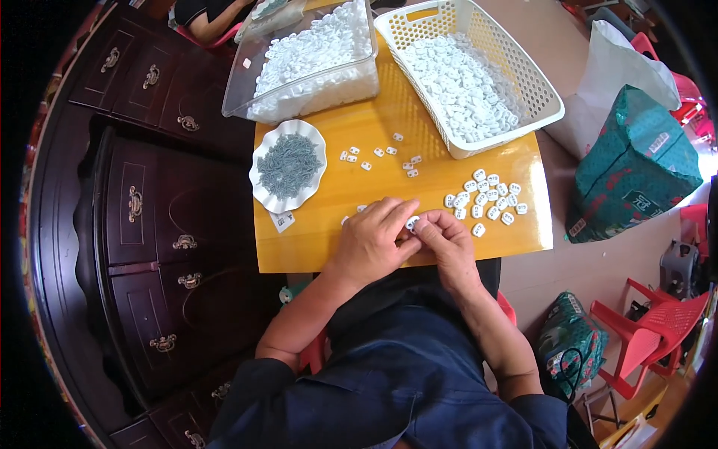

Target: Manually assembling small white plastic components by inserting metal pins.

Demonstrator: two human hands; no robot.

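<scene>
Head view: small white plastic piece pinched between fingertips of left hand and right hand, at near edge of yellow bench. Piece judged light, rigid, smooth, easily dropped; best gripped by edges. Loose pile of like pieces lies just right; scalloped dish left.

Dark wooden cabinet left of table; red plastic chair, green sack, white bag right.

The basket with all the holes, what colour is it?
The basket is white, clearest in the head view.
</scene>
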